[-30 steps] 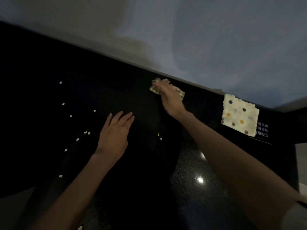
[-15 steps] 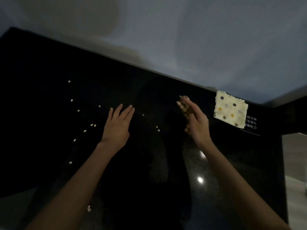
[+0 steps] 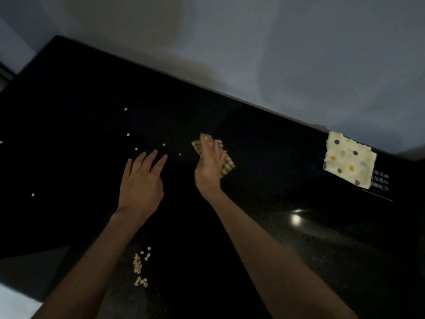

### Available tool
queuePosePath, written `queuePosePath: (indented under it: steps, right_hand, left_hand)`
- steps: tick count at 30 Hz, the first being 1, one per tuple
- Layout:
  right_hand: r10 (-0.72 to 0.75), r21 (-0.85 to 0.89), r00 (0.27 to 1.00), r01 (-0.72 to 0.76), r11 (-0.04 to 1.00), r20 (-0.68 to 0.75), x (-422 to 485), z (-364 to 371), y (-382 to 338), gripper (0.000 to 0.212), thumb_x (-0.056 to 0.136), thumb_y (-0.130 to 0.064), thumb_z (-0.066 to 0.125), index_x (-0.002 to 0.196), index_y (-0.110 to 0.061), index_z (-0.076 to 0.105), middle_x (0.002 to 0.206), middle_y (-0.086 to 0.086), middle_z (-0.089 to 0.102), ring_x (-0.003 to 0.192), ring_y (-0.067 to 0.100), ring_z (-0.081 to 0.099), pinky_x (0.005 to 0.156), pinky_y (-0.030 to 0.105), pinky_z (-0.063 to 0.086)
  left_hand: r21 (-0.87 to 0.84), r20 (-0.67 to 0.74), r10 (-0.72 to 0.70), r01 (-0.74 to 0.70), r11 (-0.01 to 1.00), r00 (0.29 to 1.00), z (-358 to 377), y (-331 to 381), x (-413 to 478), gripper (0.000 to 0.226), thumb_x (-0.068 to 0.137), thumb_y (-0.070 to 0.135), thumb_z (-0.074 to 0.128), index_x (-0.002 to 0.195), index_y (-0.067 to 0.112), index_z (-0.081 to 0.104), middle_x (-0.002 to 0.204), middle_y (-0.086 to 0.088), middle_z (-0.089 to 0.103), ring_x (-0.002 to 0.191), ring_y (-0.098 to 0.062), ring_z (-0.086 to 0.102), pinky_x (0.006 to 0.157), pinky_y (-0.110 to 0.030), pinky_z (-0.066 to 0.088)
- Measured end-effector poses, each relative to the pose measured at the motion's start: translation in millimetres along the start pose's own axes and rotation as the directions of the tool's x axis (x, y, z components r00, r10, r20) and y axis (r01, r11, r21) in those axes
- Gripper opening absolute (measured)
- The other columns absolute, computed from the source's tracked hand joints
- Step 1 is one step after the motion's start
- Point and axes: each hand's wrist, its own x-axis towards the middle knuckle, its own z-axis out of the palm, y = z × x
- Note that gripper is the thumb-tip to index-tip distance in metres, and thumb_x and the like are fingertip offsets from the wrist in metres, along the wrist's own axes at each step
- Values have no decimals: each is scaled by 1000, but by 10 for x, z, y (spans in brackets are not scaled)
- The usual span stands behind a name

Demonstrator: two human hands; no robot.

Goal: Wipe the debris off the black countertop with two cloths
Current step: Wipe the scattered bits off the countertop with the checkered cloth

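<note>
The black countertop [image 3: 264,226] fills most of the head view. My right hand [image 3: 210,168] presses a small checked cloth [image 3: 226,164] onto it near the middle, fingers flat on top. My left hand [image 3: 141,183] rests palm down just to the left, fingers spread, holding nothing. Several pale crumbs [image 3: 127,134] are scattered beyond and left of my left hand. A heap of crumbs [image 3: 140,265] lies near the front, between my forearms. A second cloth [image 3: 348,163], cream with coloured dots, lies flat at the back right.
A pale grey wall [image 3: 276,54] runs along the counter's back edge. A white printed label [image 3: 380,184] sits under the dotted cloth's right corner. A bright light reflection [image 3: 296,218] shows on the counter at right. The counter's left corner [image 3: 55,38] ends at the far left.
My right hand has dragged the checked cloth from the back edge leftward and toward me, close to my left hand. The left hand has stayed flat. The view has shifted, showing the front crumb heap.
</note>
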Motion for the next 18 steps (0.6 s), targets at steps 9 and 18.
queuePosePath:
  steps: [9,18]
  right_hand:
    - [11,497,985,78,864,-173,248,-731,-95,59,84,12,31,136,-6,50,132,2,57,101,7,63,80,25,55]
    - [52,-222,977,-99,970,-208,1064,-1005,737,64,88,12,33,145,-17,38,150,13,37,144,28,22,118,51,-4]
  left_hand:
    - [-47,-41,-117,115,992,992,10,-318,-125,51,88,17,55,137,15,46,138,-16,48,128,-34,42,108,-51,33]
    - [-81,-82,-207,201,976,975,163,-252,-76,50,89,20,52,138,18,46,129,-18,56,125,-36,44,105,-51,37]
